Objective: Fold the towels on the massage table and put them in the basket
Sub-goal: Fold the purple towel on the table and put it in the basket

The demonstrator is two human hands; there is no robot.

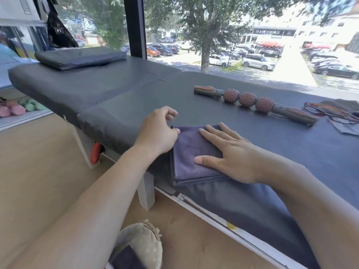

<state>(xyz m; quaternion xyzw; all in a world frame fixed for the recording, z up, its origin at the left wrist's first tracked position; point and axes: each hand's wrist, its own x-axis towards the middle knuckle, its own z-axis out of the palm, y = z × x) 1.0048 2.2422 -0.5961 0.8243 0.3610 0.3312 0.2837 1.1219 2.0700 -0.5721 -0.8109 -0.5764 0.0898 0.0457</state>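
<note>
Nearest the camera, down by the floor, a beige rounded thing (141,247) with a dark patch is showing; I cannot tell what it is. Spreading across the view is the dark padded worktop (252,136), which is carrying everything else. At its far left corner a flat dark cushion (80,57) is lying. Toward the far edge a long wooden massage roller (254,102) with three knobbed balls is resting, and near the right edge a grey cloth (343,117) with thin cords is lying. At the near edge the purple towel (194,158) is sitting, folded into layers. Pressing flat on it is the right hand (231,156), fingers straight and spread. At the towel's far left corner the left hand (159,131) is pinching the fabric with curled fingertips.
</note>
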